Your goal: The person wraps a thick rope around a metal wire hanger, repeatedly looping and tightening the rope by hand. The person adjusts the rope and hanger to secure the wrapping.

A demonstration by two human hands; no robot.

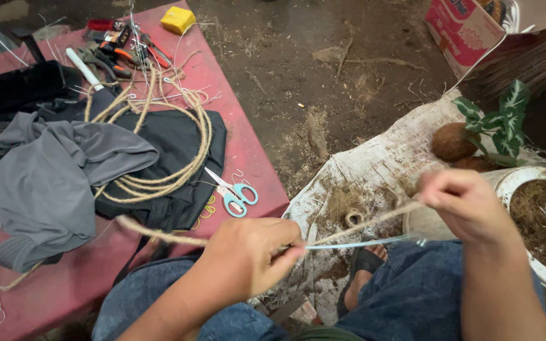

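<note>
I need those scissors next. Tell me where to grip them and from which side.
Take the scissors by the light blue finger loops, reaching in from the near right. They lie flat on the red table, loops pointing toward the person and the table edge, blades pointing away to the upper left, with bare table around the loops.

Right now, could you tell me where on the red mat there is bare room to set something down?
The red mat is bare along its right edge, between the coiled rope and the scissors, and at the near left corner below the grey cloth. The far end around the pliers is crowded.
</note>
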